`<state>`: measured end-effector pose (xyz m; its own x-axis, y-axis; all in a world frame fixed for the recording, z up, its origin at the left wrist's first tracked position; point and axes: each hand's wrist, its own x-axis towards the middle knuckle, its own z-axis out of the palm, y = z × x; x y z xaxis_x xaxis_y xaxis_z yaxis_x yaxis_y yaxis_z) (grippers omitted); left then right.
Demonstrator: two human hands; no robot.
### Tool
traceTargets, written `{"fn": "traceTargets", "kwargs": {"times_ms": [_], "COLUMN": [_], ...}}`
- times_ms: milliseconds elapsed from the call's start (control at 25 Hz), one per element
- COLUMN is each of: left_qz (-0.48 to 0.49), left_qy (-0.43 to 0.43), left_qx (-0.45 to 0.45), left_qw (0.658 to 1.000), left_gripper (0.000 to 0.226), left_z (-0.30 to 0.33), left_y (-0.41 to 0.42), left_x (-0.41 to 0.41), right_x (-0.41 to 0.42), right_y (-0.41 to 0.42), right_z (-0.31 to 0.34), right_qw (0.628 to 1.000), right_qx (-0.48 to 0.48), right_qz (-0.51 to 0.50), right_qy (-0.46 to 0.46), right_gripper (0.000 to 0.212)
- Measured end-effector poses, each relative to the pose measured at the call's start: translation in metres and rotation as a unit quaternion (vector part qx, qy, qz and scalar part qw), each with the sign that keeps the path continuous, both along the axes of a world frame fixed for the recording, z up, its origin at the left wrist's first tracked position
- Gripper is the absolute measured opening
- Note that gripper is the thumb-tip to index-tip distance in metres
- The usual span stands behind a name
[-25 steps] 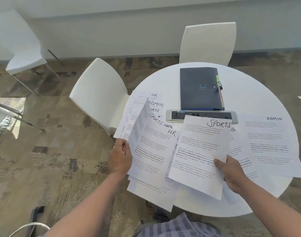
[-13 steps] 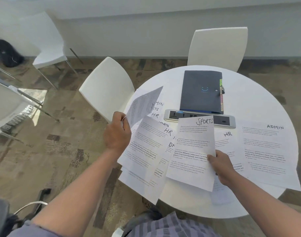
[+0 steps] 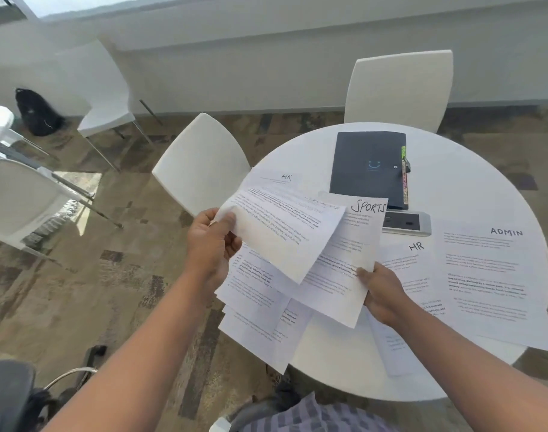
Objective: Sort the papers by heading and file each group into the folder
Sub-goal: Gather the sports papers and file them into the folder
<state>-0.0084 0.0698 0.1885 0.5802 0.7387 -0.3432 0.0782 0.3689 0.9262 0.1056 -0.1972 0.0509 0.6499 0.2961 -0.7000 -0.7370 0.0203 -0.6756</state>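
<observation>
My left hand (image 3: 212, 244) pinches the corner of a printed sheet (image 3: 285, 235) and holds it tilted over the loose paper pile (image 3: 257, 307) at the table's left edge. A paper headed SPORTS (image 3: 341, 275) is gripped at its right edge by my right hand (image 3: 382, 294). An HR sheet (image 3: 413, 266) and an ADMIN sheet (image 3: 491, 282) lie flat on the right. Another HR page (image 3: 276, 179) pokes out at the back of the pile. The dark folder (image 3: 368, 166) with coloured tabs lies shut at the far side of the round white table (image 3: 472, 188).
A grey power strip (image 3: 406, 222) sits just in front of the folder. White chairs stand to the left of the table (image 3: 201, 160) and behind it (image 3: 397, 88). More chairs (image 3: 26, 198) and a black bag (image 3: 35, 113) are at the far left on the patterned carpet.
My left hand has swung its lifted sheet rightward, over the SPORTS paper. My right hand still grips the SPORTS paper. The camera has turned left.
</observation>
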Motion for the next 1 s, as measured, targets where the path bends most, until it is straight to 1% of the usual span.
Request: {"fn": "traceTargets", "kwargs": {"times_ms": [80,120,240,320,480,560,640,680,720,760,800,880,1000], "left_qz": [-0.004,-0.004,-0.015,-0.049,-0.137,-0.198,-0.25,-0.255,-0.247,-0.233,-0.222,-0.211,-0.216], "left_qy": [0.021,0.041,0.127,0.186,0.278,0.325,0.351,0.34,0.32,0.29,0.254,0.208,0.177], "left_qx": [-0.055,-0.068,-0.066,-0.061,-0.028,0.015,0.055,0.053,0.032,-0.001,-0.034,-0.058,-0.068], "left_qw": [0.998,0.997,0.99,0.979,0.95,0.924,0.9,0.903,0.914,0.928,0.941,0.953,0.958], "left_gripper": [0.012,0.012,0.019,0.026,0.026,0.028,0.039,0.049,0.056,0.056,0.049,0.032,0.025], "left_z": [-0.015,-0.024,-0.051,-0.065,-0.073,-0.072,-0.067,-0.066,-0.064,-0.064,-0.063,-0.065,-0.074], "left_y": [-0.004,-0.005,-0.007,-0.007,-0.007,-0.001,0.006,0.011,0.014,0.015,0.014,0.009,-0.004], "left_x": [-0.007,-0.011,-0.022,-0.027,-0.03,-0.032,-0.031,-0.029,-0.027,-0.024,-0.02,-0.014,-0.009], "right_x": [0.004,0.006,0.008,0.009,0.009,0.008,0.006,0.004,0.003,0.001,0.0,-0.003,-0.007], "right_y": [0.004,0.004,0.005,0.004,0.0,-0.002,-0.004,-0.005,-0.005,-0.005,-0.005,-0.005,-0.003], "right_z": [0.004,0.006,0.01,0.012,0.018,0.019,0.02,0.022,0.023,0.024,0.026,0.029,0.034], "right_qw": [1.0,0.999,0.997,0.996,0.996,0.995,0.993,0.992,0.99,0.987,0.985,0.981,0.979], "right_qx": [0.027,0.037,0.063,0.082,0.093,0.097,0.105,0.111,0.117,0.122,0.126,0.125,0.121], "right_qz": [-0.013,-0.021,-0.036,-0.032,-0.002,0.023,0.052,0.066,0.082,0.097,0.113,0.142,0.159], "right_qy": [0.005,0.008,0.015,0.014,0.008,0.009,0.014,0.019,0.023,0.028,0.032,0.04,0.045], "right_gripper": [0.022,0.022,0.024,0.027,0.029,0.029,0.03,0.03,0.03,0.03,0.03,0.03,0.031]}}
